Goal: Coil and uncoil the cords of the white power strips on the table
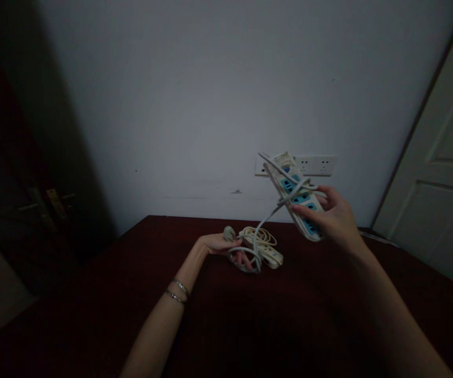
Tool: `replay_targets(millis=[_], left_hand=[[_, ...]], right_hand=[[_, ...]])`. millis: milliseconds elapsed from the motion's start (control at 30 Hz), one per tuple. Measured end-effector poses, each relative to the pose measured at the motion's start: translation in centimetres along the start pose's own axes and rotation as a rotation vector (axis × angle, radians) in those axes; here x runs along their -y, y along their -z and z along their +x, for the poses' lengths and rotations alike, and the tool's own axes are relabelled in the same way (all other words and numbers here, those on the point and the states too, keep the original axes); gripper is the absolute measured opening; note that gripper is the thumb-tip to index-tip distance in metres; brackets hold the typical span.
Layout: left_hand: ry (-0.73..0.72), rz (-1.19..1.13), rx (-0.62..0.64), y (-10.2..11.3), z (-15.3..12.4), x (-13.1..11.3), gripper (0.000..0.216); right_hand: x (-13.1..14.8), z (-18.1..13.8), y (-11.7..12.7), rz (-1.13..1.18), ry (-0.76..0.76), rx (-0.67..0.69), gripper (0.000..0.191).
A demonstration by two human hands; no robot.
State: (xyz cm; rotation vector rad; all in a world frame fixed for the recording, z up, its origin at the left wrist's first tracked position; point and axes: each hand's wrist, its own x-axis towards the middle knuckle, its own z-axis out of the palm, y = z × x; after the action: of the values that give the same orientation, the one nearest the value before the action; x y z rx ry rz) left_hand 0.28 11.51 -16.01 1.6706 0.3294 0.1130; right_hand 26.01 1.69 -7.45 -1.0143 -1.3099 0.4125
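White power strip (289, 185), blue sockets, cord-wrapped; right hand (338, 218) grips.

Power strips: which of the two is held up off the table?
The blue-socketed power strip, gripped by the right hand. The cream power strip lies on the table beside the left hand.

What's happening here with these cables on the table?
A person is handling a tangle of extension leads. The right hand holds a white power strip with blue sockets up in the air, its pale grey cord looped across it. The cord runs down to the left hand, which grips its coils at the dark red table, beside a cream power strip lying there.
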Motion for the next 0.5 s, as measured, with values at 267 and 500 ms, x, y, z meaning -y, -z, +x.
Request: replay_targets(millis=[267,500], left_hand=[[-0.262,-0.123,-0.203,1.8,-3.0,-0.4,0.042],[-0.341,-0.013,-0.608,1.8,-4.9,-3.7,0.024]], right_hand=[[-2.4,1.4,3.1,-0.512,0.173,-0.323,0.075],[-3.6,1.1,3.3,-1.13,0.293,-0.001,0.059]])
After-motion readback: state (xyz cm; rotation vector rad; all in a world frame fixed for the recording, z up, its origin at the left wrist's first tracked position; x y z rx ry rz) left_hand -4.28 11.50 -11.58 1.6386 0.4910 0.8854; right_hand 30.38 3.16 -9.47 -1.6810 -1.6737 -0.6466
